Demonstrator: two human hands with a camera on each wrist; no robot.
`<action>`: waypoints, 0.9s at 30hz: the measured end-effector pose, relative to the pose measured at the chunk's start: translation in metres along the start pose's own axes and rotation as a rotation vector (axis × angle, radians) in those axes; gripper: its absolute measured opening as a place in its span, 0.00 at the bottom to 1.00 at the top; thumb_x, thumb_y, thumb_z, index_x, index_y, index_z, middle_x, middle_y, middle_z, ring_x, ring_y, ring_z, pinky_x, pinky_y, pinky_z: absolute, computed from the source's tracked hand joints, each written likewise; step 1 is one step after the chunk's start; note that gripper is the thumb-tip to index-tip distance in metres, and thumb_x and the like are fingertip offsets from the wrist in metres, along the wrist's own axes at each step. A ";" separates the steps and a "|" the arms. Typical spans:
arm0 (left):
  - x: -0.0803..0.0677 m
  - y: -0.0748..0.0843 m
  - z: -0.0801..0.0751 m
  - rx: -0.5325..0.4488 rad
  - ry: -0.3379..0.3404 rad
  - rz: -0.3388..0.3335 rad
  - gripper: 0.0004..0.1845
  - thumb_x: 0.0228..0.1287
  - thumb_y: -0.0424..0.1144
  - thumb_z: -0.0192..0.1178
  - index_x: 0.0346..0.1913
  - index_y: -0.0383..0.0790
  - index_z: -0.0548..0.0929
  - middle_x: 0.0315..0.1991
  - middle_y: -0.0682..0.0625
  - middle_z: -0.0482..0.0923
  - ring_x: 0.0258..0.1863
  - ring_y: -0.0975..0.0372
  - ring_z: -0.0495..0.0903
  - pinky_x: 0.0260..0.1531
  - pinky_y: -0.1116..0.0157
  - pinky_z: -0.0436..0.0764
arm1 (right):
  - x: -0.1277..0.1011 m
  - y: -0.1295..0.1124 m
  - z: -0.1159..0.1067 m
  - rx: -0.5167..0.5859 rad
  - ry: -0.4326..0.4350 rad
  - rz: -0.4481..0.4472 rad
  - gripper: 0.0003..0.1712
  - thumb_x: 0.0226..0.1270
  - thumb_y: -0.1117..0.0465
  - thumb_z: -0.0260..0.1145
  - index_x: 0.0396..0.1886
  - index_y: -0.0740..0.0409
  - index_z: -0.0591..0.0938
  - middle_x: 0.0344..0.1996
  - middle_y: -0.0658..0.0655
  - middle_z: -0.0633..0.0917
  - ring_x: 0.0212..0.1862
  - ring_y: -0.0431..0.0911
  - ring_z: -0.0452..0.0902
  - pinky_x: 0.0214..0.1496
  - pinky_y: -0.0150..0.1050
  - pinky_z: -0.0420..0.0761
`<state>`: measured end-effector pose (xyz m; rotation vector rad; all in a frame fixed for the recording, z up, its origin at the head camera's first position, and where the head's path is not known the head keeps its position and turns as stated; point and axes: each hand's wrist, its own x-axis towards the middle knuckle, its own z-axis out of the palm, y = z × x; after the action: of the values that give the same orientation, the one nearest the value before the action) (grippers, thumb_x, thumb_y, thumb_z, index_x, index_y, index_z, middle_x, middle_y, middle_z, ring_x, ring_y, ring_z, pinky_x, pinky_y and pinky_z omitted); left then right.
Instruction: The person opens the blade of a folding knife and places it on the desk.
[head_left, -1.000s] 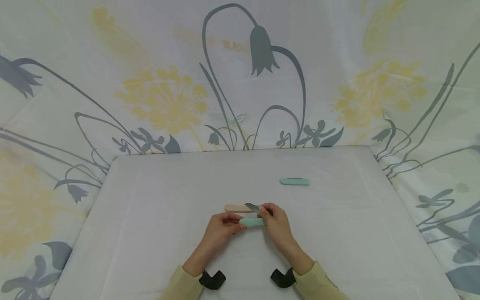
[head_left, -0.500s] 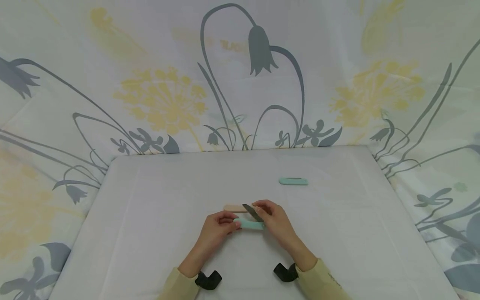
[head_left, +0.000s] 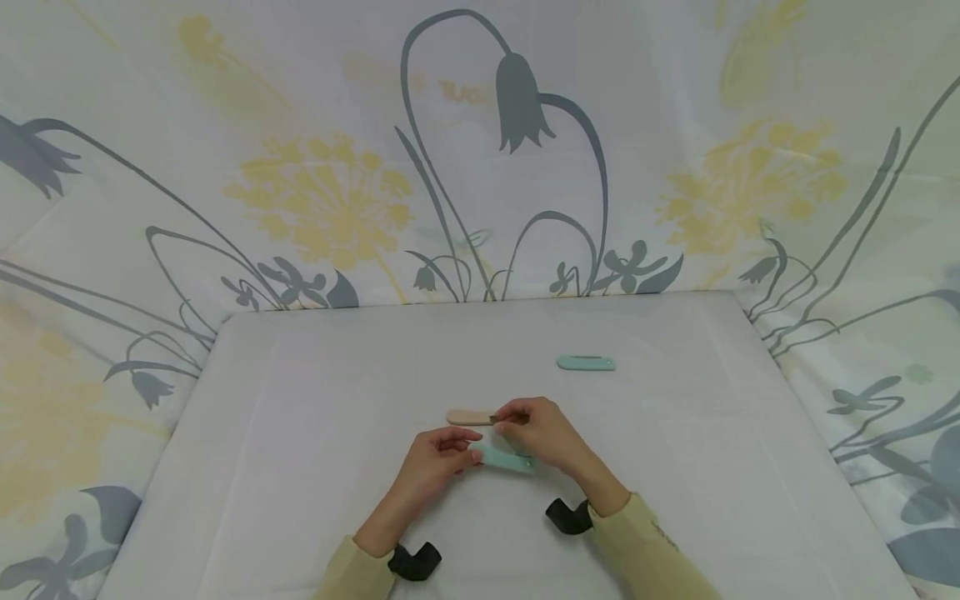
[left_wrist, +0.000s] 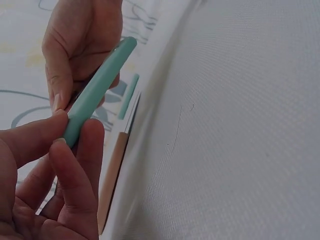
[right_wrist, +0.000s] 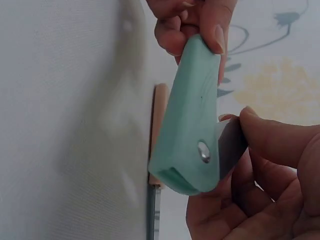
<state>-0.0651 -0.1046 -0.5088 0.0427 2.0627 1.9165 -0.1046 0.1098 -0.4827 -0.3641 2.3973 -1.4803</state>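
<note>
The left hand (head_left: 435, 454) pinches the left end of a mint folding knife (head_left: 504, 458) above the table (head_left: 322, 500), seemingly to steady it; a wooden-handled knife (head_left: 468, 417) lies just beyond. The right hand (head_left: 542, 432) pinches the angled-out blade (right_wrist: 231, 142), likely for leverage; far right lies a similar mint handle (head_left: 587, 363).

Green knife (right_wrist: 190, 107), blade (right_wrist: 231, 145) partly out.
Left hand (right_wrist: 212, 20) grips its handle (right_wrist: 182, 132), right hand (right_wrist: 280, 185) pinches the blade; wooden-handled tool (right_wrist: 159, 105) behind.
</note>
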 end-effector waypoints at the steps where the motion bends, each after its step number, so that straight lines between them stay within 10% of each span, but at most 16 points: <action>1: 0.000 0.001 0.000 0.002 -0.005 0.002 0.13 0.60 0.29 0.68 0.48 0.29 0.85 0.32 0.49 0.82 0.29 0.61 0.81 0.30 0.70 0.75 | 0.000 0.000 0.000 0.001 -0.004 0.000 0.08 0.67 0.61 0.70 0.42 0.59 0.87 0.32 0.48 0.86 0.35 0.41 0.78 0.38 0.36 0.77; 27: -0.010 0.024 0.001 0.047 0.077 0.008 0.10 0.62 0.26 0.65 0.46 0.26 0.85 0.31 0.49 0.82 0.33 0.51 0.83 0.29 0.70 0.75 | 0.001 -0.001 -0.016 0.115 -0.005 0.099 0.08 0.73 0.66 0.62 0.46 0.66 0.83 0.41 0.57 0.85 0.38 0.47 0.77 0.40 0.41 0.80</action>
<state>-0.0598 -0.1035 -0.4829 -0.0120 2.1609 1.9027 -0.1118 0.1223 -0.4751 -0.2190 2.2791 -1.5619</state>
